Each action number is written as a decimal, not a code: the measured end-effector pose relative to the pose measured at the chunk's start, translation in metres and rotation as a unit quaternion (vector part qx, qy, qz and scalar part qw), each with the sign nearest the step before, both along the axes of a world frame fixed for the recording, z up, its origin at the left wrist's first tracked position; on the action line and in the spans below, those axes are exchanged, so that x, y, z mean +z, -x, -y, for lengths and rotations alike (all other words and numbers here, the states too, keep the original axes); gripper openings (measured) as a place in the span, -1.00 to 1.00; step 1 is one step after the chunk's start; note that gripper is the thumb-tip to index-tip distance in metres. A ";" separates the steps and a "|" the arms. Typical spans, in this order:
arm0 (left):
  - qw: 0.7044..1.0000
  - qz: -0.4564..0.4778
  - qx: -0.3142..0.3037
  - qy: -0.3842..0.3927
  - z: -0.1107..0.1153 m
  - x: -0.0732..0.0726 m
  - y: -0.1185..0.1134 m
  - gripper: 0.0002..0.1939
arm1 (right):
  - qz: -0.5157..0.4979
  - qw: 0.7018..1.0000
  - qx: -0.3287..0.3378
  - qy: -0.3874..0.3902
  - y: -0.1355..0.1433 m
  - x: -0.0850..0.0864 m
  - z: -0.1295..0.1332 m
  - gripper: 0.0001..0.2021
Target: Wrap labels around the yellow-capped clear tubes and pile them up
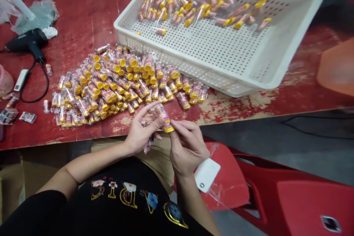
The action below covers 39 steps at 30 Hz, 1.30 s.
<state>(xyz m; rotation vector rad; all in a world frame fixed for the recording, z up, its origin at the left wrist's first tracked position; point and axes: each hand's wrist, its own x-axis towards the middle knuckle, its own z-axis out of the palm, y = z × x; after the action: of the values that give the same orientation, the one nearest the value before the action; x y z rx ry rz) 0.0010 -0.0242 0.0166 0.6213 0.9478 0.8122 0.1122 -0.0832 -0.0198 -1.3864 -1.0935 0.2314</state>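
Note:
Just off the table's front edge, my left hand (142,129) is closed around a small clear tube (163,117) with a yellow cap and a printed pink-and-white plastic sleeve. Its cap end tilts down toward my right hand (186,145), whose thumb and fingers pinch it at the yellow cap. Some loose printed plastic sleeves (148,146) hang below my left palm, partly hidden by the fingers. Beyond my hands lies a big heap of sleeved tubes (116,81) with yellow caps. Farther back, a white perforated crate (221,59) holds many yellow-capped tubes (190,2) that look unsleeved.
A black heat gun (30,42) with its cord lies on the red table (91,11) at left. Near it are a white flat stick-like item (21,80) and small printed packets (27,117). Red plastic chairs (309,199) stand at right, with a white flat object (207,175) on one.

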 end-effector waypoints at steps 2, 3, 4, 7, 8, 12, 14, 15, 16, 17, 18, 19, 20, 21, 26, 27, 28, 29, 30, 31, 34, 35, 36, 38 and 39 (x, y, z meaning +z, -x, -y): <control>1.000 -0.002 -0.001 -0.003 0.000 0.003 -0.001 -0.10 | 0.000 1.000 -0.008 -0.011 -0.001 0.002 -0.002 -0.73; 1.000 -0.002 0.000 -0.004 0.000 0.003 -0.001 -0.08 | -0.003 1.000 -0.008 -0.014 -0.002 0.003 -0.003 -0.72; 1.000 -0.002 0.002 -0.005 0.000 0.004 -0.002 -0.07 | -0.006 1.000 -0.007 -0.017 -0.002 0.003 -0.004 -0.71; 1.000 -0.004 0.000 -0.007 0.000 0.003 -0.003 -0.06 | -0.013 1.000 -0.019 -0.017 -0.002 0.003 -0.006 -0.75; 1.000 -0.006 -0.001 -0.006 0.000 0.003 -0.003 -0.07 | -0.014 0.999 -0.025 -0.013 -0.001 0.003 -0.006 -0.78; 1.000 -0.008 0.006 0.002 0.000 -0.002 -0.004 -0.04 | -0.031 0.999 -0.027 0.006 0.000 0.001 -0.006 -0.83; 1.000 -0.010 0.007 0.007 -0.002 -0.005 -0.005 -0.04 | -0.053 0.998 -0.020 0.012 0.001 -0.001 -0.006 -0.83; 1.000 -0.013 0.007 0.014 -0.004 -0.008 -0.006 -0.06 | -0.071 0.997 -0.017 0.019 0.001 -0.003 -0.007 -0.83; 1.000 -0.014 0.009 0.027 -0.007 -0.010 -0.007 -0.10 | -0.094 0.995 -0.015 0.028 0.000 -0.006 -0.009 -0.84; 0.999 -0.012 0.011 0.048 -0.010 -0.012 -0.008 -0.17 | -0.120 0.992 -0.014 0.039 -0.002 -0.011 -0.013 -0.85; 0.997 -0.007 0.014 0.078 -0.012 -0.014 -0.009 -0.27 | -0.145 0.988 -0.019 0.050 -0.006 -0.016 -0.019 -0.86; 0.993 -0.001 0.018 0.117 -0.014 -0.016 -0.009 -0.38 | -0.164 0.984 -0.031 0.058 -0.011 -0.022 -0.028 -0.87; 0.987 0.008 0.019 0.160 -0.015 -0.019 -0.009 -0.49 | -0.171 0.982 -0.051 0.059 -0.019 -0.029 -0.039 -0.85; 0.979 0.017 0.018 0.202 -0.015 -0.021 -0.008 -0.60 | -0.166 0.982 -0.078 0.054 -0.028 -0.037 -0.051 -0.83; 0.953 0.041 -0.013 0.301 0.001 -0.027 0.006 -0.70 | 0.013 0.989 -0.145 0.037 -0.085 -0.062 -0.110 -0.79; 0.953 0.039 -0.014 0.302 0.005 -0.028 0.010 -0.70 | 0.045 0.990 -0.125 0.044 -0.095 -0.061 -0.117 -0.80; 0.954 0.036 -0.011 0.298 0.008 -0.028 0.015 -0.72 | 0.071 0.991 -0.101 0.047 -0.104 -0.059 -0.124 -0.81; 0.956 0.033 -0.010 0.292 0.011 -0.027 0.020 -0.72 | 0.089 0.992 -0.079 0.046 -0.112 -0.054 -0.132 -0.79; 0.959 0.033 -0.013 0.282 0.012 -0.027 0.025 -0.71 | 0.104 0.992 -0.061 0.040 -0.119 -0.048 -0.143 -0.75; 0.962 0.033 -0.020 0.271 0.013 -0.027 0.030 -0.67 | 0.121 0.991 -0.045 0.037 -0.124 -0.041 -0.158 -0.71; 0.969 0.022 -0.065 0.239 0.015 -0.029 0.041 -0.50 | 0.176 0.979 0.026 0.103 -0.128 -0.016 -0.233 -0.67; 0.969 0.011 -0.080 0.232 0.016 -0.031 0.044 -0.46 | 0.193 0.966 0.061 0.160 -0.124 -0.009 -0.265 -0.67; 0.969 -0.002 -0.091 0.228 0.017 -0.033 0.046 -0.43 | 0.199 0.957 0.087 0.191 -0.119 -0.003 -0.298 -0.69; 0.970 -0.027 -0.097 0.221 0.018 -0.037 0.048 -0.39 | 0.203 0.946 0.121 0.224 -0.102 0.005 -0.357 -0.74; 0.972 -0.034 -0.090 0.216 0.019 -0.040 0.049 -0.37 | 0.203 0.940 0.135 0.238 -0.093 0.008 -0.381 -0.70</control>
<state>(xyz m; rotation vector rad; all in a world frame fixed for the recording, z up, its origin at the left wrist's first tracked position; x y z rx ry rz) -0.0476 -0.0430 -0.0234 0.3505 1.0738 0.4043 0.2052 0.2975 -0.0116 -1.7586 -1.6518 0.4445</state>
